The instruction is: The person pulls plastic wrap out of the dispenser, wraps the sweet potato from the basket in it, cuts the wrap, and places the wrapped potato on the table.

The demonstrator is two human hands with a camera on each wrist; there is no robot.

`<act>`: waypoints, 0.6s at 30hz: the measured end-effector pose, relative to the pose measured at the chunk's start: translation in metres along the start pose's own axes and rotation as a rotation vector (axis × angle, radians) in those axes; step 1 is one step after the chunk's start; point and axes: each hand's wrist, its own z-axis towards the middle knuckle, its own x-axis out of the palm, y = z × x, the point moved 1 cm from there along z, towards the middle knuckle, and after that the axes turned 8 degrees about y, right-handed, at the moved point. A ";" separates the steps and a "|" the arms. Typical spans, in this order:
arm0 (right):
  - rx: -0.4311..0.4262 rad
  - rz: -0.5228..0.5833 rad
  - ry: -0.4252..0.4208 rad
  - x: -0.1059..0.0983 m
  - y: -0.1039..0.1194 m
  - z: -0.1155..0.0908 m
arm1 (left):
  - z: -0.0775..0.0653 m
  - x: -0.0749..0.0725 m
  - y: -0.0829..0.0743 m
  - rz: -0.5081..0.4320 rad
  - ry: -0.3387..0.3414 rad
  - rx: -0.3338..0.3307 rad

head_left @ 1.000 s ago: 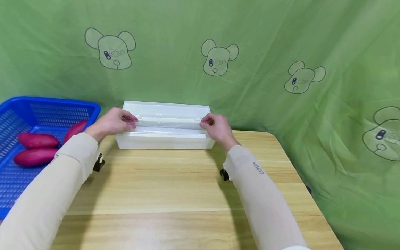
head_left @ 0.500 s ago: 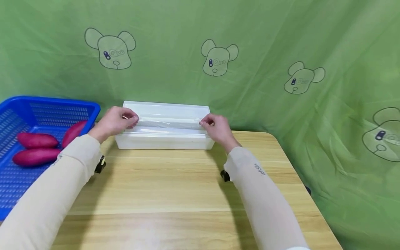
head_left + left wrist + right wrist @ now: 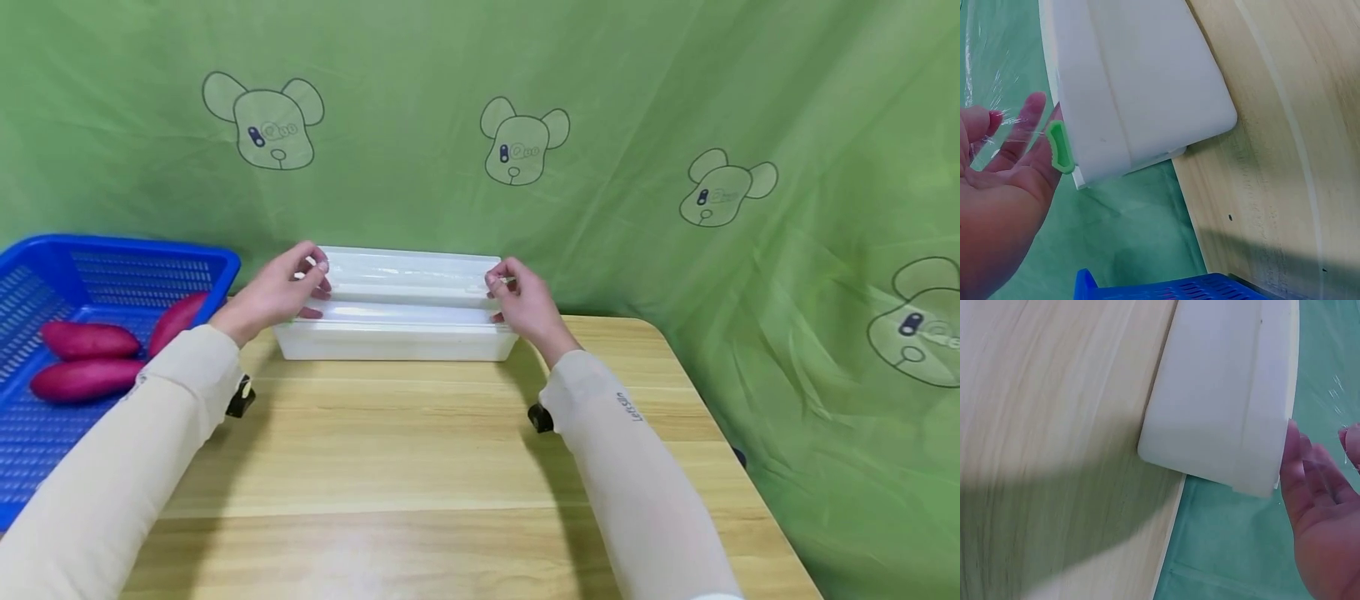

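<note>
A long white cling film box (image 3: 397, 343) lies at the far side of the wooden table with its lid (image 3: 408, 254) raised. Clear cling film (image 3: 405, 272) stretches between both hands above the box. My left hand (image 3: 273, 292) pinches the film at the left end, other fingers spread near the box rim. In the left wrist view, a green clip-like piece (image 3: 1060, 147) sits at the box edge beside those fingers. At the right end my right hand (image 3: 528, 310) pinches the film between thumb and forefinger. Its other fingertips (image 3: 1294, 434) are at the box edge in the right wrist view.
To the left stands a blue plastic basket (image 3: 123, 242) holding several purple-red sweet potatoes (image 3: 86, 379). A green curtain (image 3: 600, 75) with printed bear heads hangs behind the table (image 3: 390, 467) and along its right side.
Both hands have risen slightly, drawing the film up from the box in front of the lid. The fingers besides thumb and forefinger have spread. Box and basket stay put.
</note>
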 end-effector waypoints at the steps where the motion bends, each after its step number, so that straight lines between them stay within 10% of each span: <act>1: -0.004 0.010 0.005 0.000 0.000 0.000 | 0.000 0.000 0.001 -0.005 -0.001 0.002; 18: -0.009 0.134 0.102 -0.001 0.003 -0.003 | -0.004 -0.001 0.001 -0.027 -0.002 0.014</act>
